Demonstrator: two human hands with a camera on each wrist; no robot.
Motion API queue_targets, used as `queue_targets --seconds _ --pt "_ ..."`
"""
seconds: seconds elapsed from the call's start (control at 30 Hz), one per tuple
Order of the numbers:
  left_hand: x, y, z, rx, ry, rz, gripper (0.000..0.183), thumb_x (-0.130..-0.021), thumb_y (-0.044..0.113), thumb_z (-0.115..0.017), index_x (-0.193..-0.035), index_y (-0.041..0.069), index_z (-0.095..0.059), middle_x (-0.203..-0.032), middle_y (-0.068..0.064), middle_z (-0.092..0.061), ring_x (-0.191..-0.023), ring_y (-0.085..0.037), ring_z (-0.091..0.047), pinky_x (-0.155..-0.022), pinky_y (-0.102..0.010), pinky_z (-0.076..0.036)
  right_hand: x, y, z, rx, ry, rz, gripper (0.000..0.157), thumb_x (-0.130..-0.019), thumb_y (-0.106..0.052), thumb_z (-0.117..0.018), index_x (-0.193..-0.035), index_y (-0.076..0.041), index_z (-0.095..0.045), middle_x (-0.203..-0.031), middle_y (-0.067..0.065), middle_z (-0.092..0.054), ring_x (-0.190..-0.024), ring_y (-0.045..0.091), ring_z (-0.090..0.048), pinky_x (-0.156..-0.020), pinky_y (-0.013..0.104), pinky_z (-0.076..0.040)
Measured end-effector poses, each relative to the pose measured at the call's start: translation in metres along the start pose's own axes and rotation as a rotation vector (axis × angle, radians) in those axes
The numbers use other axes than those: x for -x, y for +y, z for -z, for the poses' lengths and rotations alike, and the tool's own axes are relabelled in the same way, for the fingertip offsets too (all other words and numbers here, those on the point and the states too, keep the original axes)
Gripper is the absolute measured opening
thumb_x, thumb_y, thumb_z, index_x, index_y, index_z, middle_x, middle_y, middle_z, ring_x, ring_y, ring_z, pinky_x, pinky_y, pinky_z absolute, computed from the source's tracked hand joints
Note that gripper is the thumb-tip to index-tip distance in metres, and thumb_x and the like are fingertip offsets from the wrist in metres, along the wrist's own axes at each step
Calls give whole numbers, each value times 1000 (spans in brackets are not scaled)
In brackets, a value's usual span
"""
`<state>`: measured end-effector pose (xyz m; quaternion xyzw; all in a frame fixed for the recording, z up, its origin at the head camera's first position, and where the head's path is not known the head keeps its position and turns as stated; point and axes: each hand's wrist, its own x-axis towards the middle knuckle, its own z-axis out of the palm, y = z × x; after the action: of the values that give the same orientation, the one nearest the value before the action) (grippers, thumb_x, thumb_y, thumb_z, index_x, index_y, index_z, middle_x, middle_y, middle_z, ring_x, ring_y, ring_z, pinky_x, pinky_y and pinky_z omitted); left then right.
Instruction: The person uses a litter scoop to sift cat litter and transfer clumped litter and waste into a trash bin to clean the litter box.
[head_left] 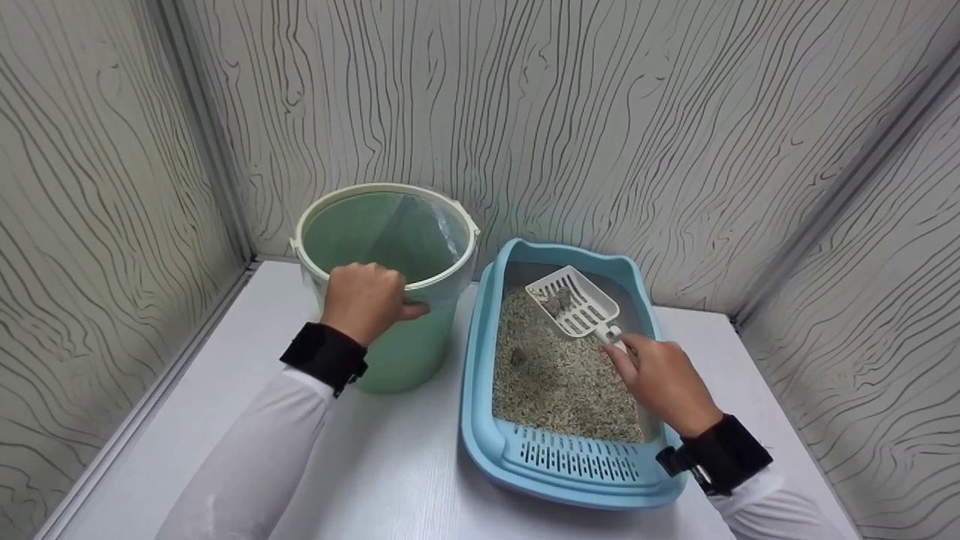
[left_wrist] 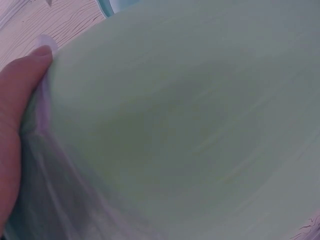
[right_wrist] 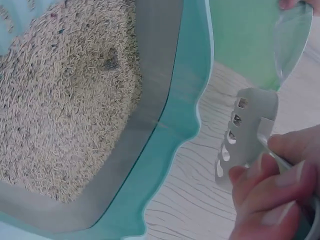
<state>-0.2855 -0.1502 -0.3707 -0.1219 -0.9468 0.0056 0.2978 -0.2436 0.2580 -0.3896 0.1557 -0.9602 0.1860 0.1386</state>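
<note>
My left hand [head_left: 366, 300] grips the near rim of a green trash bin [head_left: 405, 352] that has a cream rim ring and a clear plastic liner [head_left: 452, 232]. The thumb shows against the rim in the left wrist view; the other fingers are largely hidden. My right hand [head_left: 667, 382] holds a white slotted litter scoop [head_left: 602, 304] by its handle, above a blue litter box [head_left: 480, 375]. A small greyish clump [head_left: 559, 301] lies in the scoop. Tan, grainy cat litter [head_left: 555, 382] covers the box floor, with a darker patch toward the left side.
Both containers stand side by side on a white tabletop [head_left: 397, 465], the bin to the left. Wood-grain patterned panels [head_left: 525, 112] rise behind and on both sides. A slotted step [head_left: 577, 457] forms the litter box's near end.
</note>
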Motion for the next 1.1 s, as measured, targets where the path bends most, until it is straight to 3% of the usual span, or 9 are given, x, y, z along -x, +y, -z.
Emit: queue_targets --seconds 0.2,0.63,0.87,1.1 --pt "0 0 1 -17 -10 1 81 -71 79 -78 -50 20 -27 -54 5 -20 -52 -15 -25 -44 -34 -20 13 1 1 -22 16 -21 21 -106 -26 -62 -95 -10 -69 -62 -5 -52 -51 7 -46 -52 24 -41" --pt "1 0 -1 -2 43 -5 82 -67 75 -83 -51 20 -25 -57 5 -19 -55 -16 -22 -43 -35 -18 15 13 -3 -49 26 -52 23 -107 -27 -60 -109 -7 -72 -59 -6 -43 -49 4 -36 -54 25 -32" --pt "-1 0 -1 5 12 3 81 -69 76 -82 -51 20 -27 -54 5 -21 -53 -16 -25 -43 -35 -20 14 15 -6 -2 80 -33 18 -104 -25 -67 -100 -7 -70 -57 -6 -42 -49 6 -38 -52 26 -32" --pt "0 -1 -1 15 27 -1 81 -68 75 -83 -50 20 -26 -54 5 -21 -52 -17 -25 -43 -35 -20 18 16 -8 -32 67 -85 19 -101 -25 -71 -103 -7 -70 -60 -6 -44 -50 7 -40 -49 26 -33"
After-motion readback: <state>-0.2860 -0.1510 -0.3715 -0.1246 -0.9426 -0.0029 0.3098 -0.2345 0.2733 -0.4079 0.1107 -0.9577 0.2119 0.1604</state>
